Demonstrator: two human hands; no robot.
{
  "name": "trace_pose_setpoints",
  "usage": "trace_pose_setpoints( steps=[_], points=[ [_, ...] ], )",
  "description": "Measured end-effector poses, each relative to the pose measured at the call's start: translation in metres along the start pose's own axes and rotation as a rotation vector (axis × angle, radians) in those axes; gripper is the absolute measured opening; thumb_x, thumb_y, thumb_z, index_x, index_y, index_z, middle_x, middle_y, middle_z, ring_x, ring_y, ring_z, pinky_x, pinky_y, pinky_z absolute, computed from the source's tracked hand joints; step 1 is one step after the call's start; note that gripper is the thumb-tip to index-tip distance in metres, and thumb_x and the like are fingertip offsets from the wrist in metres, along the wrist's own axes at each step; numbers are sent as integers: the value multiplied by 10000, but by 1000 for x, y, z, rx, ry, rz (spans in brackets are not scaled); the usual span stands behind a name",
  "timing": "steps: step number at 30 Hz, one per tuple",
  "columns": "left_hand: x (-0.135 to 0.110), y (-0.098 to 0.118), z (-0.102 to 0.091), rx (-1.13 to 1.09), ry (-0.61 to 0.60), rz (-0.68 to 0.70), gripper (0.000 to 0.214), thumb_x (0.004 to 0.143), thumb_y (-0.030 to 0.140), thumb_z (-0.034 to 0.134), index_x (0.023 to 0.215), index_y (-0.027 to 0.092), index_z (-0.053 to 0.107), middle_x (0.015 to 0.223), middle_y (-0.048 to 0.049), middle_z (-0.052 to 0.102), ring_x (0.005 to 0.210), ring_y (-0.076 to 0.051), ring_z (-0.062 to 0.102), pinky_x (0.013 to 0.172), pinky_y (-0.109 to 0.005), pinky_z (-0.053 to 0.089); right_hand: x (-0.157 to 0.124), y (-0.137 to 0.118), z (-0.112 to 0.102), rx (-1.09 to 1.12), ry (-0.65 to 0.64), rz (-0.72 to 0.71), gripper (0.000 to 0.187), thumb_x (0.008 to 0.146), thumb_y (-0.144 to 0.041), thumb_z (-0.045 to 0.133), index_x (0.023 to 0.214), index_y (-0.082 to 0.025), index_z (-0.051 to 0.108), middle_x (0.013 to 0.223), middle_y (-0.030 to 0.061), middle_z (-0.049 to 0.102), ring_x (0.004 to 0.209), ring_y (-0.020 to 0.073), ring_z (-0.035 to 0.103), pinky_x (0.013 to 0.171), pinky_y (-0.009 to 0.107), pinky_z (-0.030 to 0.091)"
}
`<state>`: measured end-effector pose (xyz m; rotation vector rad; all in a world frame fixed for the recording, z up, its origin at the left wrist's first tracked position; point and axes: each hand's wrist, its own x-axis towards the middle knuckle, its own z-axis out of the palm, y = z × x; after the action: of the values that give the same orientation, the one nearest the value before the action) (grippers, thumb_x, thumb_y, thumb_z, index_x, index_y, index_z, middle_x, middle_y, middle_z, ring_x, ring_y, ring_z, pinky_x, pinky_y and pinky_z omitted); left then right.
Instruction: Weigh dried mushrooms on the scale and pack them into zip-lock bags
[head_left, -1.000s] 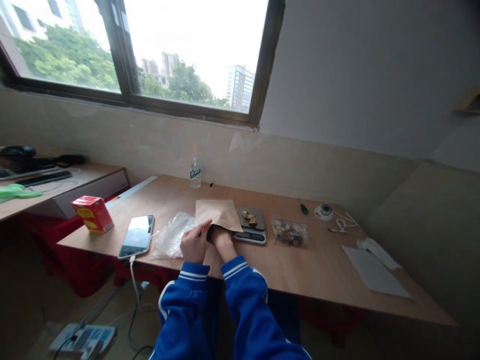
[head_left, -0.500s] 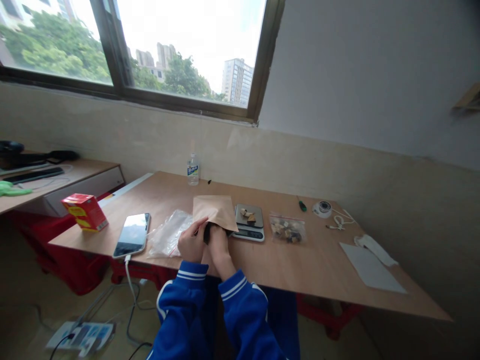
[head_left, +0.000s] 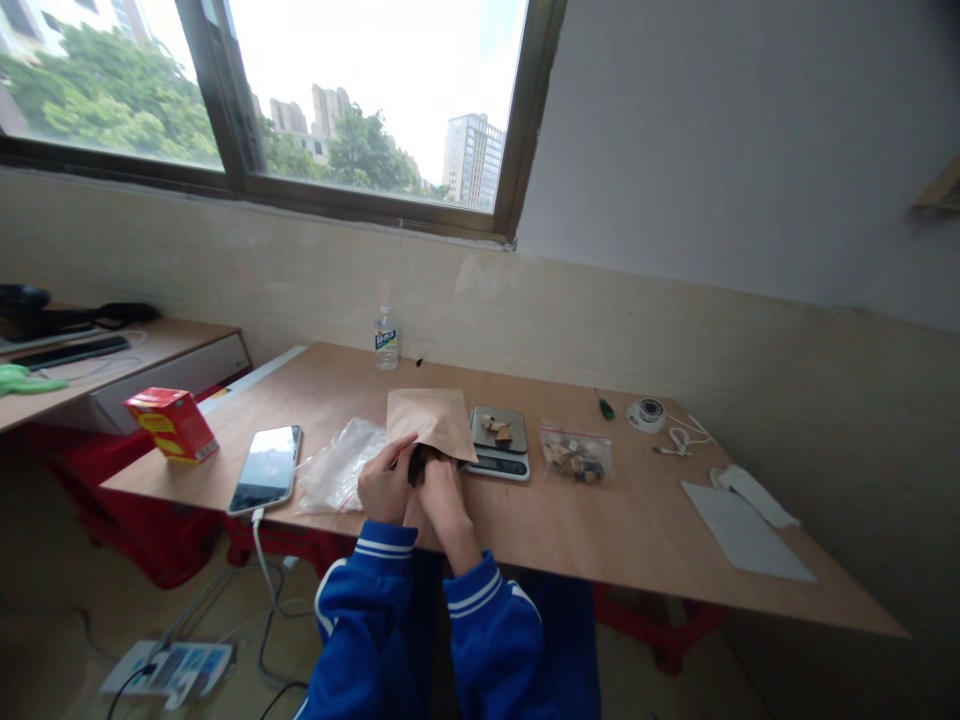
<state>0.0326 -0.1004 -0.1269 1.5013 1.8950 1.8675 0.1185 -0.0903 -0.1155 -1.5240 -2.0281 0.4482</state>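
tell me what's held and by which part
Kraft paper bag, by its mouth's edge in the left grip; whether the right grip holds anything is hidden.

Along the worktop's (head_left: 562,530) front edge, my right hand (head_left: 441,490) has a bare strip to pass rightward, up to the paper sheet (head_left: 742,535). Farther back, the scale (head_left: 504,468) and bag of dried pieces (head_left: 576,460) block me. Leftward, the clear bag (head_left: 341,470) and phone (head_left: 266,470) crowd that edge. Beyond my paper bag (head_left: 426,412), bare wood reaches the back edge, where a bottle (head_left: 385,345) stands.
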Motion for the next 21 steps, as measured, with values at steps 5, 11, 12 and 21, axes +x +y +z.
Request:
trace_pose_setpoints(
  steps=[5, 11, 12, 21],
  points=[
    [0, 2, 1, -14, -19, -4, 195, 796, 366, 589, 900, 286, 734, 870, 26, 744, 734, -149, 660, 683, -245, 491, -2, 6, -6, 14, -82, 50, 292, 870, -130, 451, 1117, -106, 605, 1011, 170, 688, 912, 268, 656, 779, 340, 484],
    [3, 1, 1, -37, -43, 48, 199, 810, 376, 570, 893, 285, 728, 895, 25, 744, 777, -163, 678, 756, -265, 509, -14, 3, -17, 127, 14, -12, 254, 883, -183, 464, 1086, -126, 605, 1017, 153, 680, 953, 252, 635, 805, 332, 481],
    [3, 1, 1, -42, -54, 53, 199, 811, 373, 569, 894, 283, 727, 898, 25, 744, 785, -163, 680, 758, -263, 511, -17, 2, -19, 158, 58, -31, 252, 879, -185, 469, 1084, -134, 605, 1037, 144, 672, 981, 246, 620, 836, 338, 474],
    [9, 1, -1, -41, -39, 11, 200, 803, 357, 570, 891, 272, 728, 876, 24, 745, 784, -165, 682, 725, -256, 514, -50, 25, -74, 715, 19, -60, 249, 853, -299, 497, 1030, -199, 640, 1042, 55, 690, 941, 184, 645, 832, 309, 508]
  ],
)
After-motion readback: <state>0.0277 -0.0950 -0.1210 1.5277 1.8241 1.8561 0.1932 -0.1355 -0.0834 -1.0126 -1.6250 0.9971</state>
